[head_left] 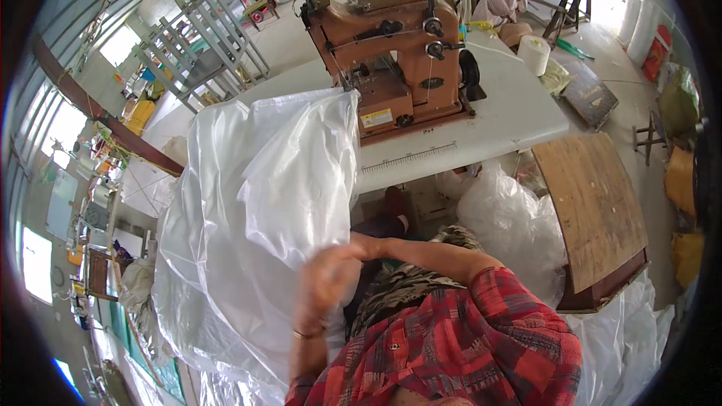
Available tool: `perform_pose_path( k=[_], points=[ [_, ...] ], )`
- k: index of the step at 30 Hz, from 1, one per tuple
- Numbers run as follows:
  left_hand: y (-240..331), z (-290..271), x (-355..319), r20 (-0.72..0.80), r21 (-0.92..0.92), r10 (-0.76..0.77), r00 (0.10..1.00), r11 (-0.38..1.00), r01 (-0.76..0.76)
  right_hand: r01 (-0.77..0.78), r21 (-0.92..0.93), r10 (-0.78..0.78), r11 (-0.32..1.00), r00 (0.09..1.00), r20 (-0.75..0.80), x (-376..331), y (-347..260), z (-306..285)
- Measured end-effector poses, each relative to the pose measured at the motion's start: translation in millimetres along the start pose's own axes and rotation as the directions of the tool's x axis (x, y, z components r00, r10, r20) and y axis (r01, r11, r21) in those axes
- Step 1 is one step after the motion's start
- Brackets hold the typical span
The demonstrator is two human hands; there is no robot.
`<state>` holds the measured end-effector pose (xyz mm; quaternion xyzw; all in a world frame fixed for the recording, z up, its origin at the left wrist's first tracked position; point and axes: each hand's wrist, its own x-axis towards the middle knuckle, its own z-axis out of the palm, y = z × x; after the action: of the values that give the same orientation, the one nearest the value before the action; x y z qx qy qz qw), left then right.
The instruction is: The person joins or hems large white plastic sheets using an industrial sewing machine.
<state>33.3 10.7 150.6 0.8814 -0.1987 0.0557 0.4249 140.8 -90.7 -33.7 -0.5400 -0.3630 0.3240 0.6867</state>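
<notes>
A large sheet of shiny white translucent plastic drapes over the left part of the sewing table and hangs down toward my lap. Its far right corner reaches the needle side of a brown industrial sewing machine. My left hand is at the sheet's near right edge, smeared by motion, so its fingers do not show clearly. Just beyond it, my right hand meets the same edge from the right. Its fingertips are hidden behind the left hand and the sheet, and I cannot tell its grip.
The pale tabletop bears a ruler scale along its near edge. Right of my lap lie crumpled clear plastic and a wooden board on a box. A white thread cone stands beyond the table's right side. Grey metal racks stand far left.
</notes>
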Motion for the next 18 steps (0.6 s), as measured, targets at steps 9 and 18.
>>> perform_pose_path(
  k=[9, 18],
  points=[
    [-101, 103, -161, 0.170, -0.388, -0.581, 0.796, 0.703, 0.596, 0.546, -0.149, -0.566, 0.824, 0.802, -0.193, 71, -177, 121],
    [-187, -27, -330, -0.991, 0.124, 0.003, 0.135, 0.414, 0.902, 0.608, -0.188, -0.635, 0.771, 0.757, -0.154, 61, -263, 108]
  ],
)
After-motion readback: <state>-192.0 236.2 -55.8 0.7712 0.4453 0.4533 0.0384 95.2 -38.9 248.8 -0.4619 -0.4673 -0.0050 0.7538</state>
